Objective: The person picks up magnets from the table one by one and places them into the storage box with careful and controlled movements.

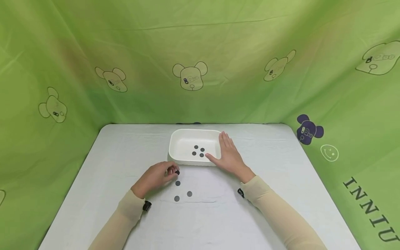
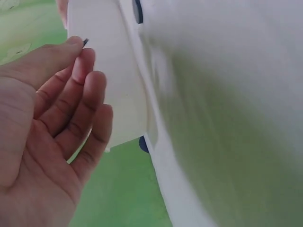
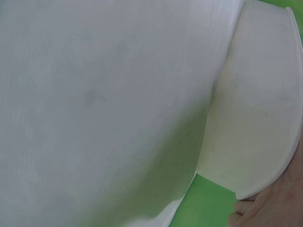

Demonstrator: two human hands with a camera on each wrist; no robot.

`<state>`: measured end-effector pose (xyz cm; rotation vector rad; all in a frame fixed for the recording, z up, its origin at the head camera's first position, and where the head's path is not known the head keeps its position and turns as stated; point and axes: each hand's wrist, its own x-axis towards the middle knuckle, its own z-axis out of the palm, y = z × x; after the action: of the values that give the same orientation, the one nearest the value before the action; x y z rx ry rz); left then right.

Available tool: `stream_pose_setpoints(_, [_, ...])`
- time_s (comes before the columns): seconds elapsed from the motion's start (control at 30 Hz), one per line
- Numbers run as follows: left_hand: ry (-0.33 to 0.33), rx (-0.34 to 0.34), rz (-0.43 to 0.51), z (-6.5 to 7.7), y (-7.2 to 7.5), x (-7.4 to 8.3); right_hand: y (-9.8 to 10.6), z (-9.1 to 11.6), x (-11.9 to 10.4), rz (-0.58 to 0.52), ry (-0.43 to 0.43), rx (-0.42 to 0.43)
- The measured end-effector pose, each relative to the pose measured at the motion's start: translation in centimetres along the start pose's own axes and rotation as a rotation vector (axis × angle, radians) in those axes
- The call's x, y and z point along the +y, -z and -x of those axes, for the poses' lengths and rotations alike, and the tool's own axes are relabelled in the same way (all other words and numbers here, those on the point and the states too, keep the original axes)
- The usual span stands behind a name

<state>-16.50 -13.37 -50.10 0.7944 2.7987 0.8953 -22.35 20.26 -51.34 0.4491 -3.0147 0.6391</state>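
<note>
My left hand (image 1: 157,175) pinches a small dark round disc (image 1: 177,172) between thumb and fingertips, just in front of the white tray (image 1: 171,147). In the left wrist view that disc (image 2: 85,42) shows edge-on at the thumb tip, and the other fingers are loosely bent. My right hand (image 1: 230,158) rests on the tray's right end, its fingers straight along the rim and its thumb spread over the front corner. Several grey discs (image 1: 194,153) lie flat inside the tray. On the table, three more discs (image 1: 177,183) lie near my left hand.
A white cloth covers the table (image 1: 212,222). Green curtains (image 1: 150,45) with printed bear heads hang behind it and along both sides. Each wrist carries a small black camera (image 1: 147,206) on its strap.
</note>
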Motion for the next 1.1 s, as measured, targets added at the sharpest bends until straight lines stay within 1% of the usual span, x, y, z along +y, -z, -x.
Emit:
stream_pose_setpoints(0.23, [-0.065, 0.072, 0.073, -1.0, 0.6, 0.2, -0.1, -0.1, 0.1, 0.009, -0.005, 0.000])
stream_pose_setpoints(0.4, [-0.096, 0.099, 0.117, -1.8, 0.8, 0.3, -0.2, -0.1, 0.1, 0.007, -0.001, -0.004])
stream_pose_setpoints(0.53, [-0.102, 0.114, 0.128, -2.6, 0.9, 0.4, -0.1, -0.1, 0.0, 0.004, -0.004, -0.004])
stream_pose_setpoints(0.67, [-0.104, 0.132, 0.124, -3.4, 1.1, 0.8, -0.1, -0.1, 0.1, 0.003, -0.006, 0.001])
stream_pose_setpoints(0.87, [-0.103, 0.148, 0.108, -5.1, 1.5, 1.2, -0.1, -0.1, 0.0, -0.001, -0.002, 0.012])
stream_pose_setpoints(1.0, [-0.104, 0.150, 0.103, -6.2, 1.6, 1.2, -0.1, -0.2, 0.1, -0.002, 0.004, 0.018])
stream_pose_setpoints(1.1, [-0.097, 0.137, 0.110, -7.0, 1.6, 1.2, -0.2, -0.1, 0.1, -0.002, 0.005, 0.016])
